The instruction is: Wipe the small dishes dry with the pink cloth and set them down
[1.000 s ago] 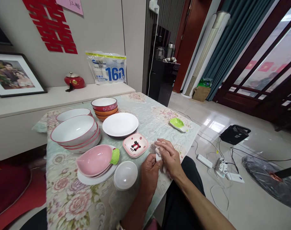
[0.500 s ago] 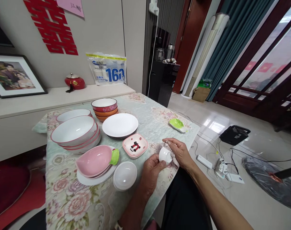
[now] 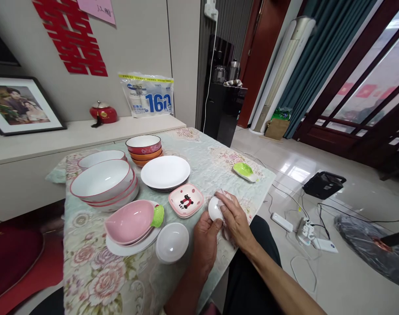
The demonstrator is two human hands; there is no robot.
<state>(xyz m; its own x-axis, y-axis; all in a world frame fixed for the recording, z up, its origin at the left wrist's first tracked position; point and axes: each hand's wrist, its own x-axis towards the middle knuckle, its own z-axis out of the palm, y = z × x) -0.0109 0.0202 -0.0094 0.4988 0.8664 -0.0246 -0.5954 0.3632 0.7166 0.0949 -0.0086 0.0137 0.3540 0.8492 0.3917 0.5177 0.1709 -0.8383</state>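
My left hand (image 3: 205,243) grips a small white bowl (image 3: 214,209) by its edge, thumb and fingers closed on it, just above the table's near right side. My right hand (image 3: 236,222) presses a pale, patterned cloth (image 3: 226,234) against the bowl; most of the cloth is hidden under the fingers. Left of my hands stands another white bowl (image 3: 172,243). Beyond them lies a square pink-rimmed cat dish (image 3: 186,199). A pink fruit-shaped bowl (image 3: 130,222) with a green leaf handle rests on a white plate (image 3: 115,248).
Large red-rimmed bowls (image 3: 102,181), orange and red bowls (image 3: 144,151) and white plates (image 3: 165,173) stand stacked on the flowered tablecloth (image 3: 97,280). A green leaf-shaped dish (image 3: 244,170) lies near the right edge. Cables and a power strip (image 3: 282,222) are on the floor.
The small bowl has turned and shifted slightly left in my left hand. My right hand has moved left with the cloth, its fingers now over the bowl's side.
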